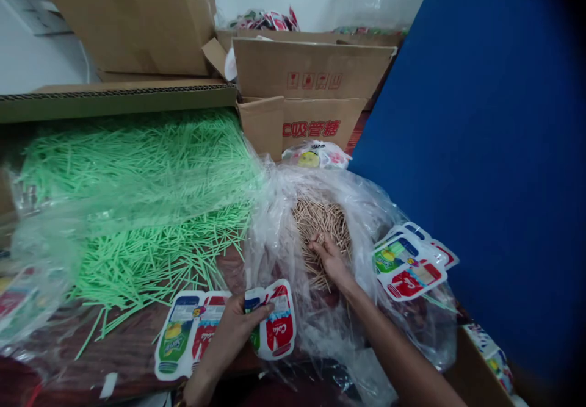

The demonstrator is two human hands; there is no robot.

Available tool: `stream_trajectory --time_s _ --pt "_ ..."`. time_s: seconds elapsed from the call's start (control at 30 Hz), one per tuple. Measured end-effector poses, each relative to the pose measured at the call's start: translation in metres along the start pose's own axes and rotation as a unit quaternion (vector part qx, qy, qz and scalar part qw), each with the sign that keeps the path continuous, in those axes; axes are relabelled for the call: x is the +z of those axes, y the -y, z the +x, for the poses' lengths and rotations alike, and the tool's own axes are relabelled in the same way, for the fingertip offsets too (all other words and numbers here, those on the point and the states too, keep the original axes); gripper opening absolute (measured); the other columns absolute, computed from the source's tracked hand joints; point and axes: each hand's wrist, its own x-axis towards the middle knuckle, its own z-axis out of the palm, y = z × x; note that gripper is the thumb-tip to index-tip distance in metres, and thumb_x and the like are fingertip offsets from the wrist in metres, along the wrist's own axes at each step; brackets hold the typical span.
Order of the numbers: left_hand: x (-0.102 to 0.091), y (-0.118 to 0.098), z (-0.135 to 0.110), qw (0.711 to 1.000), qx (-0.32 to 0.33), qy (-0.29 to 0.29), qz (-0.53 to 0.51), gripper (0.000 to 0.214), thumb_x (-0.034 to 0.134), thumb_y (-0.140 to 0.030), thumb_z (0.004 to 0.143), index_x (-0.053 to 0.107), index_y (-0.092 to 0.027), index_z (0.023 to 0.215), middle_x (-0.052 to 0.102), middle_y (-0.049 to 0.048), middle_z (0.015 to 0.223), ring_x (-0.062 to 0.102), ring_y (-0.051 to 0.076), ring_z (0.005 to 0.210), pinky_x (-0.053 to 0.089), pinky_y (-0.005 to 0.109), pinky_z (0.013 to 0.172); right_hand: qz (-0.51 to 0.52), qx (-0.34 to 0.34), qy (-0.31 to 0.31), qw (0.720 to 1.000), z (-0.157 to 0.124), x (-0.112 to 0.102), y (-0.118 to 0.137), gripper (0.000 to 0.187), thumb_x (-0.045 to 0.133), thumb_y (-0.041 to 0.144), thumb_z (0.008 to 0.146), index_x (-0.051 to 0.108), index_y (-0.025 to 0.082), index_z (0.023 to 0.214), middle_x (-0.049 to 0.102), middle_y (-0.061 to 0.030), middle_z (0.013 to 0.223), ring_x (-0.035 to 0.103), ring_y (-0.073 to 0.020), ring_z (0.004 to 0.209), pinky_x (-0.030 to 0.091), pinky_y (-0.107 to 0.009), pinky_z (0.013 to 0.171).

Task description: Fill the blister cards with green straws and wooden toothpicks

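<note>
1. I see the left hand (235,327) clamped on a pouch (280,321), thumb over its printed face, near the front of the surface (132,349). I would keep this grip light, so that the pouch does not bend.
2. The right hand (330,255) is in the open bag (366,208), at the brown sticks (327,218). Its fingers are bent close together, but I cannot tell if they pinch any stick.
3. In my judgement, it is better to gather sticks with the fingertips from the top of the heap; pushing deep could tangle or snap them.
4. I would lift straight up through the opening, because the loose film around the wrist may catch.
5. I would keep the left wrist steady: a 2nd pouch (176,334) lies just beside it and could slide. The green straws (160,230) spread farther left, so I would keep the sleeveless forearm away from them.
</note>
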Motion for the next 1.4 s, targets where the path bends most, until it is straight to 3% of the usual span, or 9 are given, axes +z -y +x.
stream_trajectory --time_s 0.13,0.23,0.33,0.4,0.47,0.63,0.9,1.23,1.4 --pt "0.002 -0.006 0.000 0.999 -0.012 0.014 -0.028 0.020 0.075 -0.033 0.072 0.070 -0.013 0.076 0.073 0.0023 0.072 0.063 0.018 0.067 0.048 0.025 0.065 0.109 0.017 -0.042 0.993 0.002 0.000 0.001 0.019 0.059 0.039 0.080 0.058 0.022 0.089 0.061 0.0017 0.074 0.056 -0.0188 0.076 0.043 -0.036 0.082" --pt "0.007 -0.013 0.001 0.999 -0.014 0.022 -0.046 0.020 0.076 -0.032 0.070 0.070 -0.013 0.074 0.073 0.0022 0.071 0.063 0.018 0.066 0.048 0.026 0.065 0.209 0.020 -0.074 0.975 0.007 -0.004 0.021 0.019 0.059 0.040 0.081 0.054 0.025 0.092 0.058 0.0033 0.074 0.057 -0.0163 0.072 0.048 -0.034 0.076" --pt "0.013 -0.021 0.002 0.996 -0.030 0.039 -0.071 0.020 0.077 -0.031 0.068 0.070 -0.014 0.073 0.073 0.0023 0.071 0.064 0.018 0.065 0.048 0.026 0.064 0.327 0.032 -0.075 0.942 0.004 -0.001 0.054 0.020 0.065 0.033 0.077 0.054 0.026 0.092 0.056 0.0038 0.077 0.058 -0.0132 0.072 0.050 -0.032 0.076" --pt "0.017 -0.028 0.003 0.994 -0.042 0.062 -0.082 0.020 0.078 -0.030 0.066 0.071 -0.013 0.073 0.074 0.0029 0.072 0.065 0.018 0.065 0.049 0.027 0.064 0.423 0.052 -0.051 0.903 -0.003 0.007 0.076 0.019 0.068 0.025 0.076 0.055 0.025 0.091 0.055 0.0037 0.077 0.057 -0.0116 0.073 0.051 -0.031 0.078" --pt "0.021 -0.036 0.003 0.991 -0.052 0.086 -0.086 0.021 0.078 -0.031 0.066 0.072 -0.013 0.074 0.074 0.0038 0.072 0.065 0.019 0.064 0.049 0.027 0.063 0.463 0.060 -0.015 0.884 -0.012 0.017 0.095 0.017 0.066 0.022 0.078 0.055 0.026 0.091 0.053 0.0038 0.077 0.057 -0.0113 0.073 0.051 -0.031 0.077" --pt "0.024 -0.047 0.002 0.990 -0.044 0.108 -0.083 0.022 0.079 -0.030 0.066 0.074 -0.012 0.076 0.075 0.0051 0.073 0.064 0.018 0.062 0.049 0.027 0.062 0.431 0.070 0.065 0.897 -0.030 0.036 0.119 0.014 0.062 0.031 0.081 0.050 0.027 0.089 0.050 0.0036 0.073 0.056 -0.0135 0.066 0.053 -0.034 0.070" --pt "0.021 -0.045 0.004 0.988 -0.047 0.103 -0.104 0.022 0.081 -0.027 0.063 0.073 -0.013 0.078 0.074 0.0025 0.073 0.064 0.017 0.065 0.049 0.026 0.066 0.417 0.061 0.147 0.895 -0.039 0.040 0.123 0.018 0.063 0.034 0.082 0.048 0.025 0.087 0.050 0.0038 0.068 0.059 -0.0147 0.065 0.053 -0.032 0.065" --pt "0.020 -0.042 0.005 0.989 -0.041 0.106 -0.090 0.026 0.081 -0.029 0.063 0.074 -0.012 0.081 0.072 0.0023 0.073 0.063 0.016 0.066 0.047 0.026 0.067 0.407 0.058 0.131 0.902 -0.040 0.040 0.122 0.019 0.064 0.034 0.081 0.048 0.026 0.086 0.052 0.0046 0.068 0.062 -0.0157 0.068 0.054 -0.033 0.068" --pt "0.020 -0.042 0.006 0.989 -0.031 0.102 -0.105 0.028 0.081 -0.026 0.063 0.074 -0.013 0.087 0.073 0.0041 0.082 0.064 0.019 0.073 0.048 0.027 0.071 0.382 0.063 0.181 0.904 -0.043 0.040 0.118 0.017 0.062 0.037 0.084 0.050 0.026 0.089 0.054 0.0046 0.068 0.064 -0.0158 0.067 0.053 -0.036 0.074"
